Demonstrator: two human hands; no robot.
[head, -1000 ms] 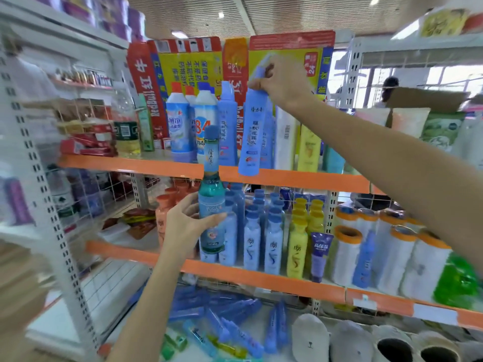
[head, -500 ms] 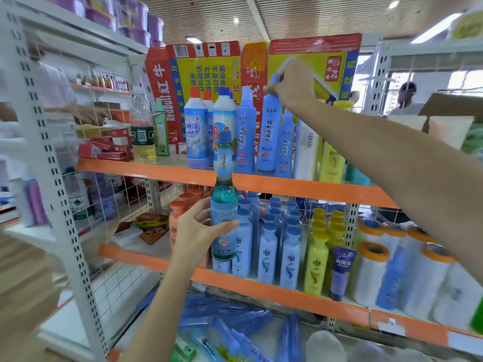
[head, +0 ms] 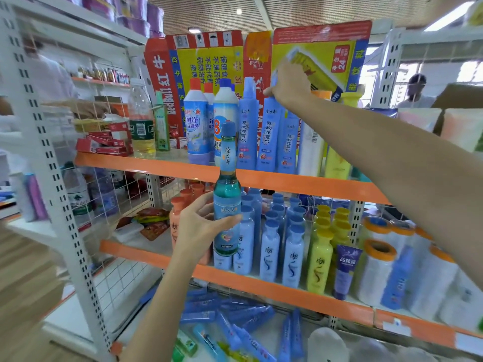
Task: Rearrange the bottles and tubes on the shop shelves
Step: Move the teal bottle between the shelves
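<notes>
A person faces white metal shop shelves with orange front edges, and the orange edge of the upper shelf (head: 287, 182) serves here as the landmark. The left hand (head: 202, 226) is curled around the middle of a tall teal glass bottle with a blue cap and pale blue label (head: 226, 194), thumb across the front and fingers behind. The bottle is held upright in front of the shelving, its long axis vertical, its cap above the orange edge and its base well below it. The right hand (head: 288, 84) reaches up above the edge and grips the top of a tall, slim, light blue plastic bottle (head: 269, 137), which stands upright on the upper shelf in a row of matching blue bottles, beside white and blue cleaner bottles with red caps (head: 196, 126). The teal bottle seems bound for that upper row, so it lies below and left of the open spot, nearer the left hand. Below the edge, the middle shelf holds rows of small pale blue bottles (head: 269, 252), yellow bottles (head: 318, 259) and an upright purple tube (head: 345, 270). Lower still, blue tubes (head: 235, 325) lie loose in a heap.
</notes>
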